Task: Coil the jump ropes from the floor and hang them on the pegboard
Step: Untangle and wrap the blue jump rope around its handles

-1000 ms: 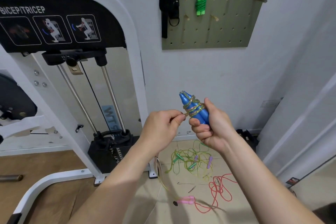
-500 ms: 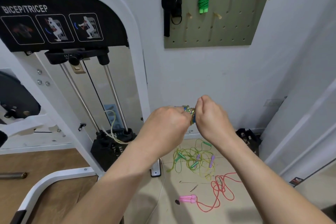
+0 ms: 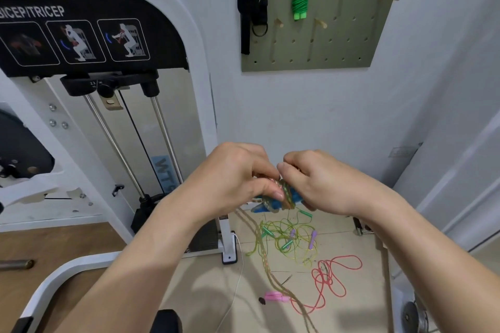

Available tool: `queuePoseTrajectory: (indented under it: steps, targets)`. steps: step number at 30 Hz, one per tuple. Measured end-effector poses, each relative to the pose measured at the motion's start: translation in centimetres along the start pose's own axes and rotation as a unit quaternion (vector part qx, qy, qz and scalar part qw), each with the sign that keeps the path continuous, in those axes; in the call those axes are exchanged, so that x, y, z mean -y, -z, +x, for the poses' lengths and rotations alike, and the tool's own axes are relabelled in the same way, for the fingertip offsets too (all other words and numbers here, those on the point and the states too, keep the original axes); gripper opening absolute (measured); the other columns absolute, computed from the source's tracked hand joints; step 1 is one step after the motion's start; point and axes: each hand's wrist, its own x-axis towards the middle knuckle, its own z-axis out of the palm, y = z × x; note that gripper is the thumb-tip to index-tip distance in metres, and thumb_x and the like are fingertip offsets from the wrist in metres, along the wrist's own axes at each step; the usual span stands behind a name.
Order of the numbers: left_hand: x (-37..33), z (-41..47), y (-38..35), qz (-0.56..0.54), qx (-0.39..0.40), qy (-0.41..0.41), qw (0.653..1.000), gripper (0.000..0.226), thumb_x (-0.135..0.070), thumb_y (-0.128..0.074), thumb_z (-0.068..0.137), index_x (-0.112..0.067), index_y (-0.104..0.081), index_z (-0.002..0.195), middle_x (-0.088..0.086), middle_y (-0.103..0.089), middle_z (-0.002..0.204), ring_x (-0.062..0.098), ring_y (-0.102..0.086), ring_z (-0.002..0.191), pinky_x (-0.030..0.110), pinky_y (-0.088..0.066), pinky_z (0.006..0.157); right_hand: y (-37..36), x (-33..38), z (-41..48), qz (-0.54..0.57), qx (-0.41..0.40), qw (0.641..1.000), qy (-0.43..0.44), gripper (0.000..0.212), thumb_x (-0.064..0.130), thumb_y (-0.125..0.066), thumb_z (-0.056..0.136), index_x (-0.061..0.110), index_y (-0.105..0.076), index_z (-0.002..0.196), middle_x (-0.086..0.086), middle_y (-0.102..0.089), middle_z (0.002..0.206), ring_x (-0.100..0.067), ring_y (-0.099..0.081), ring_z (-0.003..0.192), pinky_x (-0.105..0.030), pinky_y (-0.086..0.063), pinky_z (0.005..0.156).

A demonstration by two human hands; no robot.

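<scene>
Both hands were up in front of the wall, close together over the same bundle. The right hand [image 3: 319, 181] had its grip clamped round the blue-handled jump rope [image 3: 273, 201], fingers curled over the handles, which lay roughly sideways. The left hand [image 3: 232, 178] had its grip pinched on the yellowish cord wound round those handles, thumb pressed on the wraps. The loose tail of that cord [image 3: 266, 262] dropped from the bundle down to the floor [image 3: 338, 240]. Down there sat a tangle of yellow-green ropes [image 3: 289, 235] with green and purple handles, and just beside it a red rope [image 3: 326, 277] with a pink handle [image 3: 274, 297]. Up on the wall, the pegboard [image 3: 338, 43] carried one coiled green jump rope [image 3: 299, 0] on a peg, with a black strap [image 3: 251, 0] hanging at its left edge. A white weight machine [image 3: 108, 35] stood off to the left.
</scene>
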Motion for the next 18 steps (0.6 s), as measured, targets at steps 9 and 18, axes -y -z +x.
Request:
queuePoseTrajectory:
  steps: [9, 18]
  targets:
    - [0.2, 0.5, -0.7, -0.383, -0.006, 0.167, 0.908, 0.034, -0.050, -0.074, 0.059, -0.016, -0.069, 0.061, 0.005, -0.054, 0.055, 0.010, -0.043, 0.048, 0.018, -0.033, 0.047, 0.2, 0.6, 0.0, 0.396, -0.069, 0.916, -0.008, 0.045, 0.015, -0.048, 0.099, 0.012, -0.037, 0.055, 0.001, -0.030, 0.048, -0.011, -0.028, 0.041, -0.021, -0.023, 0.043]
    - [-1.6, 1.0, -6.2, -0.590, -0.112, 0.267, 0.753, 0.037, -0.035, -0.043, 0.098, -0.018, -0.045, 0.065, -0.003, -0.029, 0.046, 0.006, -0.021, 0.037, 0.018, -0.012, 0.038, -1.6, 1.1, 0.4, 0.576, -0.185, 0.789, -0.111, 0.045, 0.026, -0.050, 0.098, 0.019, -0.040, 0.055, 0.001, -0.030, 0.044, -0.012, -0.024, 0.035, -0.021, -0.014, 0.043]
